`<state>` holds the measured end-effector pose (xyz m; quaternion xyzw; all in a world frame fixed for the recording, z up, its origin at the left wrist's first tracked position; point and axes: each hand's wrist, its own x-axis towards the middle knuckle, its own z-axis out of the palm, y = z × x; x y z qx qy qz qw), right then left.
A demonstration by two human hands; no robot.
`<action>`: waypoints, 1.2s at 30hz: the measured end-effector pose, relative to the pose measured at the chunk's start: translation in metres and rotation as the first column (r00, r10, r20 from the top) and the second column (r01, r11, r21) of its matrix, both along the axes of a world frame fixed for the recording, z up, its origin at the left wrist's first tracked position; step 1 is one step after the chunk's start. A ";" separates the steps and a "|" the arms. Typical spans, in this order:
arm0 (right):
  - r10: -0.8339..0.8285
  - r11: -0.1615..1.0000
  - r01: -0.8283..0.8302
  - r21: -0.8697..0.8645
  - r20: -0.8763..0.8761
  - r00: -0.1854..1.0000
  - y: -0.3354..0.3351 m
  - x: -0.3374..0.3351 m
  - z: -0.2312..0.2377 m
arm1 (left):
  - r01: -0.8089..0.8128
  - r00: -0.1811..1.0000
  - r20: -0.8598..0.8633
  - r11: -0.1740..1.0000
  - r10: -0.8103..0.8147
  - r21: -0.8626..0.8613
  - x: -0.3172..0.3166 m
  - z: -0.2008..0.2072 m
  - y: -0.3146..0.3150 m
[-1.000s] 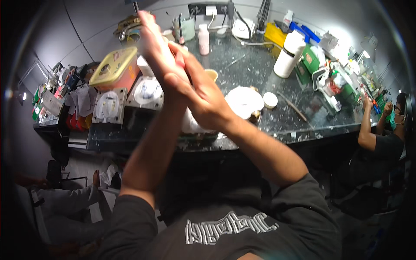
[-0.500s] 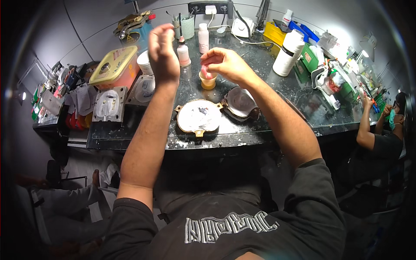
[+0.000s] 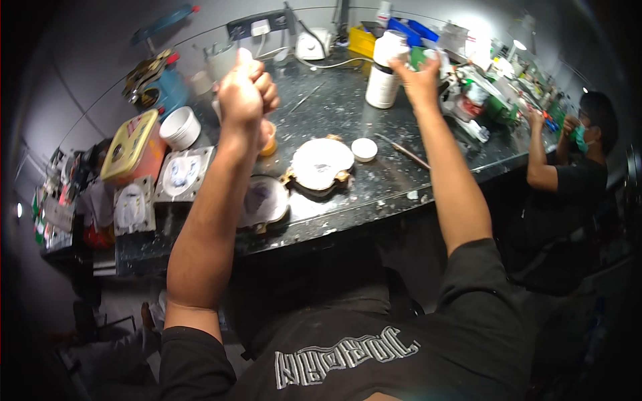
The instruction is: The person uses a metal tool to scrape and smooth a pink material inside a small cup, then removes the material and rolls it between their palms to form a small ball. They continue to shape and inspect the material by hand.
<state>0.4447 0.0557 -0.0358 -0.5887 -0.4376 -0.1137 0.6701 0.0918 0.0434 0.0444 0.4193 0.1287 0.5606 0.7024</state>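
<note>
Bottle (image 3: 381,91), white, stands on the dark bench (image 3: 338,120), beyond the dish (image 3: 364,150). Right hand (image 3: 422,81) is at the right side of the bottle, thumb and fingers spread wide; the thumb overlaps the bottle in view, but contact cannot be confirmed. Left hand (image 3: 243,95) is raised with fingers curled; whether it holds anything cannot be determined. Orange cup (image 3: 270,146) appears near the left hand, partly hidden. Round mould (image 3: 322,162) lies just left of the dish.
</note>
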 end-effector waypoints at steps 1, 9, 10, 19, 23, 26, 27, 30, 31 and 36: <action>0.078 0.994 -0.082 -0.072 -0.060 0.995 0.005 -0.023 0.003 | -0.089 0.991 -0.109 0.991 0.078 -0.098 0.016 -0.003 0.010; 0.308 0.943 -0.237 -0.234 0.344 0.887 -0.012 -0.079 0.028 | 0.420 0.863 0.431 0.846 -0.262 -0.328 0.067 -0.033 0.044; 0.318 0.944 -0.230 -0.235 0.477 0.819 -0.020 -0.087 0.036 | 0.452 0.821 0.522 0.821 -0.230 -0.349 0.063 -0.035 0.044; 0.287 0.951 -0.241 -0.192 0.834 0.471 -0.027 -0.121 0.080 | 0.453 0.726 0.682 0.804 -0.083 -0.385 0.052 -0.043 0.046; 0.268 0.958 -0.213 -0.193 0.869 0.417 -0.028 -0.127 0.087 | 0.407 0.747 0.660 0.839 -0.077 -0.363 0.053 -0.044 0.039; 0.247 0.959 -0.229 -0.169 0.894 0.374 -0.029 -0.143 0.095 | 0.447 0.715 0.688 0.840 -0.128 -0.309 0.040 -0.056 0.058; 0.247 0.959 -0.226 -0.171 0.896 0.369 -0.030 -0.142 0.098 | 0.452 0.713 0.689 0.837 -0.131 -0.309 0.042 -0.053 0.056; 0.242 0.961 -0.219 -0.170 0.899 0.364 -0.030 -0.141 0.100 | 0.373 0.747 0.660 0.869 -0.074 -0.325 0.046 -0.045 0.051; 0.238 0.962 -0.218 -0.166 0.900 0.365 -0.030 -0.141 0.102 | 0.376 0.735 0.673 0.875 -0.081 -0.306 0.046 -0.045 0.051; 0.226 0.962 -0.230 -0.145 0.896 0.383 -0.028 -0.141 0.100 | 0.418 0.703 0.699 0.873 -0.134 -0.252 0.043 -0.048 0.047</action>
